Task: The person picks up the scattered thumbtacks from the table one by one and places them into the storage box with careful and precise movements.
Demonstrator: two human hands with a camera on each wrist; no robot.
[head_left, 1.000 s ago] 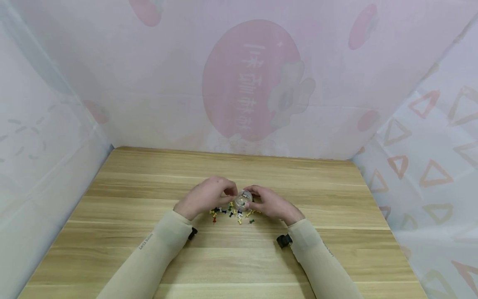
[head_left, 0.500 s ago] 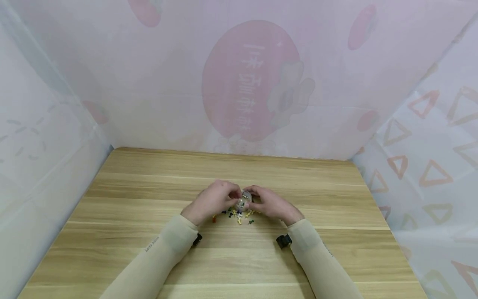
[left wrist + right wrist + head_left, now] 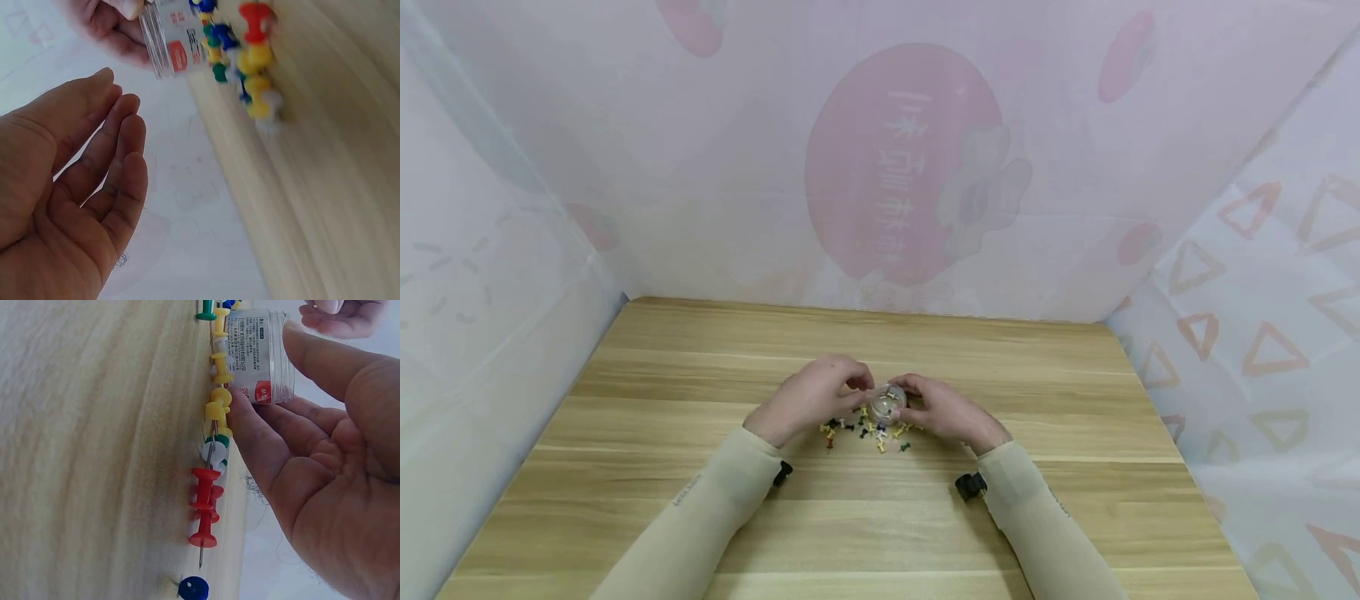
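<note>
A small clear plastic jar (image 3: 888, 407) with a printed label stands upright on the table, and a few pushpins show inside it. My right hand (image 3: 947, 408) grips the jar, thumb and fingers on either side; in the right wrist view the label (image 3: 250, 356) faces me. My left hand (image 3: 816, 396) hovers just left of the jar, fingers loosely bent, with nothing visible between thumb and fingertips (image 3: 128, 106). Loose pushpins (image 3: 882, 435) in yellow, white, blue, green and red lie in front of the jar and below the left hand. Some, like the red pushpins (image 3: 205, 494), show metal points.
The wood-grain table (image 3: 880, 525) extends around the hands. Behind it rises a pale pink printed sheet (image 3: 737, 167), with patterned sheets at the left and right sides. Black wrist cameras (image 3: 972, 485) sit under both sleeves.
My left hand moved right to the jar's mouth, then drew back left, uncovering pushpins on the table. The right hand and the jar stayed in place.
</note>
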